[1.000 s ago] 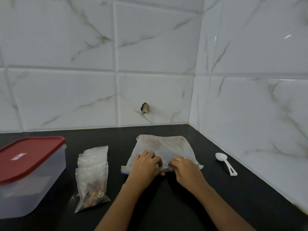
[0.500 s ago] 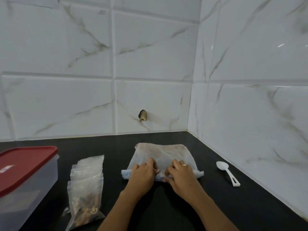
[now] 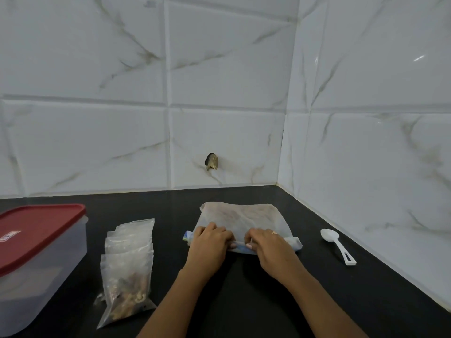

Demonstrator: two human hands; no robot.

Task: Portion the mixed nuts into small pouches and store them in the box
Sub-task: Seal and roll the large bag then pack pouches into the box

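Head view shows the left hand and right hand, fingers curled, pinching the near edge of the big nut bag mid-counter, flat a second ago and now rolled, probably being closed up; its contents look cloudy, and the box is cut off at left.

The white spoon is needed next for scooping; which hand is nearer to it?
Right. The right hand pinches the large zip bag's edge, just left of the white spoon; the left hand grips that edge farther left.
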